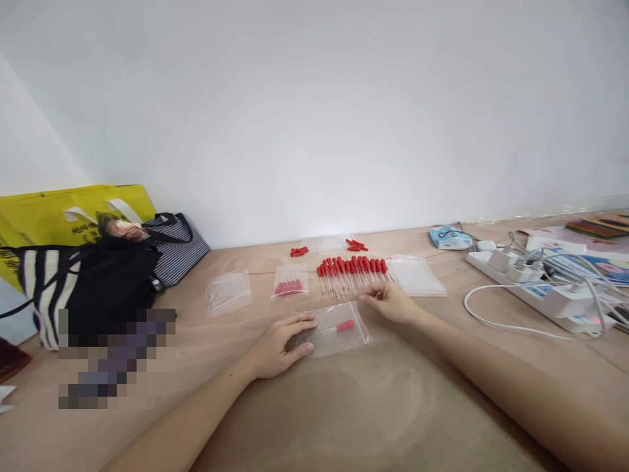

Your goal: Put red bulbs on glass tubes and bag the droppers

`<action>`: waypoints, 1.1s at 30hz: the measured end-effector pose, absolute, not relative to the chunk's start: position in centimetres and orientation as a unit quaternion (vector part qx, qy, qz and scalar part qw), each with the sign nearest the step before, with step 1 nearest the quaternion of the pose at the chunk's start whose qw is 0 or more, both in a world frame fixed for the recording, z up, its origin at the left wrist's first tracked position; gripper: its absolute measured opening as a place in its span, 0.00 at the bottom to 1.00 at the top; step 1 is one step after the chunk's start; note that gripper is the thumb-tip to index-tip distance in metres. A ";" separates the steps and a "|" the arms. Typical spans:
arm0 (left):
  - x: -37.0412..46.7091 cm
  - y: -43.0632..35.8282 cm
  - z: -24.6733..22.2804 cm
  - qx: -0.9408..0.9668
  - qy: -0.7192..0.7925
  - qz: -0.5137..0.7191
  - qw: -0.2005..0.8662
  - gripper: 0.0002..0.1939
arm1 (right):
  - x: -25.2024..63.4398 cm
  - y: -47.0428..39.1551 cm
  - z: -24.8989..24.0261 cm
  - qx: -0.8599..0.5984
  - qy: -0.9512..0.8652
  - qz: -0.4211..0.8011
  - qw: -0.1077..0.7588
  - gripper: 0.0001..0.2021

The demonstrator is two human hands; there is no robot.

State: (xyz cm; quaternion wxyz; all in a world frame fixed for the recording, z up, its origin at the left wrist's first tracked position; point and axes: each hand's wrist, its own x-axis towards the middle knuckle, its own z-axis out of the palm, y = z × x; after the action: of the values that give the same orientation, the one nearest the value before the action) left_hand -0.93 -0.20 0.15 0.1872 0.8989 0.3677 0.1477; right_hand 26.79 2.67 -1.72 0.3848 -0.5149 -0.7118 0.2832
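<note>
A clear zip bag (328, 342) lies flat in front of me, with one red-bulbed dropper (345, 325) inside. My left hand (284, 344) rests on the bag's left end, thumb and fingers apart. Beyond the bag is a row of glass droppers (351, 267) with red rubber bulbs pointing away from me. My right hand (386, 300) is at the near right end of that row, thumb and fingertips pinched at a dropper's thin tube. Left of the row, another zip bag (291, 270) contains several droppers.
Flat clear bags (228, 293) lie at left, and a stack of bags (417, 275) is right of the row. Loose red bulbs (299, 252) lie near the wall. A power strip (535, 292) with cables and a blue mask (449, 237) are at right; a black bag (98, 288) is at left.
</note>
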 end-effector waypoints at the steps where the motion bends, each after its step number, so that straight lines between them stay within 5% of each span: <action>1: -1.0 -0.2 0.1 0.899 0.367 0.149 0.188 0.19 | 27.1 3.7 -1.4 -0.539 -0.713 0.231 0.384 0.08; 8: -1.1 -0.2 0.2 0.902 0.365 0.142 0.182 0.20 | 26.6 10.4 0.4 -0.689 -0.652 -0.015 0.315 0.12; 21: -1.3 -0.2 0.2 0.897 0.371 0.135 0.196 0.20 | 27.5 12.7 1.9 -0.638 -0.631 0.193 0.397 0.11; 28: -1.1 0.0 0.4 0.906 0.362 0.121 0.185 0.20 | 30.8 6.3 0.5 -0.449 -0.481 0.414 0.629 0.17; 33: -1.0 -0.1 0.7 0.910 0.359 0.108 0.174 0.19 | 30.2 2.5 -2.3 -0.426 -0.354 0.468 0.689 0.16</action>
State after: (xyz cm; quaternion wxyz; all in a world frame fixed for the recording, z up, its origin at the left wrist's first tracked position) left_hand -0.97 -0.07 0.69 0.1736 0.9105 0.3594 0.1084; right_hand 30.20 2.46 -2.31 0.6886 -0.4260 -0.3541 0.4680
